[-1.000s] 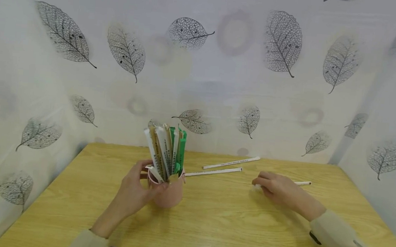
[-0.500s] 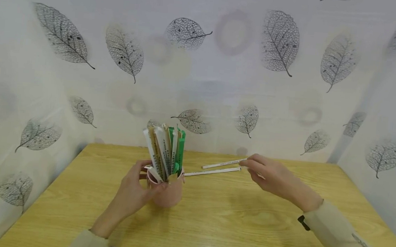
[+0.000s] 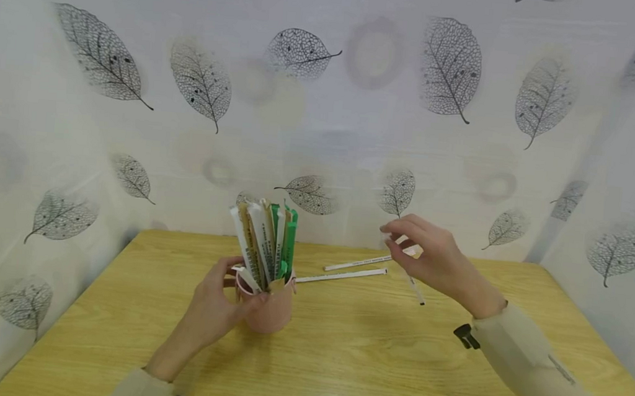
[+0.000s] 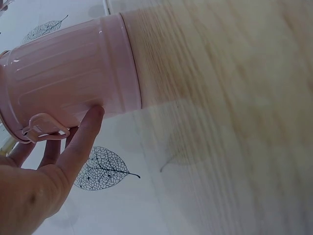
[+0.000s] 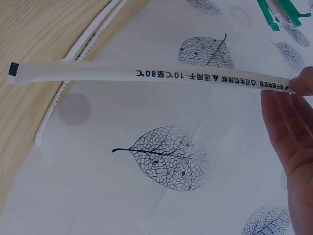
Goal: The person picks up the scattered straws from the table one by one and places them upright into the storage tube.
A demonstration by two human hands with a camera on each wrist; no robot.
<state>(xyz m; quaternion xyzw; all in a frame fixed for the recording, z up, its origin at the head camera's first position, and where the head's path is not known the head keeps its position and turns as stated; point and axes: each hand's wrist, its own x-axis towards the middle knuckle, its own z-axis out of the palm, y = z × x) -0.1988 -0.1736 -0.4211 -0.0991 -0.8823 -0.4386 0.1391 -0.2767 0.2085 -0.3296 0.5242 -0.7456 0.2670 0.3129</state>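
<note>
My left hand [image 3: 213,314] grips the side of a small pink bucket [image 3: 272,309], thumb at the front near the rim. In the left wrist view, its fingers [image 4: 83,139] lie along the bucket wall beside a little wire handle [image 4: 44,128]. White, brown and green wrapped straws [image 3: 260,243] stand upright and leaning in the bucket. Raised above the table to the right, my right hand [image 3: 436,257] pinches one end of a white paper-wrapped straw [image 5: 112,73]. Dark printing runs along its wrapper, and the far end hangs down toward the table.
Two more white wrapped straws lie on the wooden table [image 3: 338,361] right of the bucket: a rear straw [image 3: 354,264] and a front straw [image 3: 342,276]. A white curtain [image 3: 324,118] with leaf prints encloses the back and sides.
My right hand has picked up the straw from the right of the table, lifted it and carried it leftward; it now hangs tilted downward. The left hand and bucket have stayed put.
</note>
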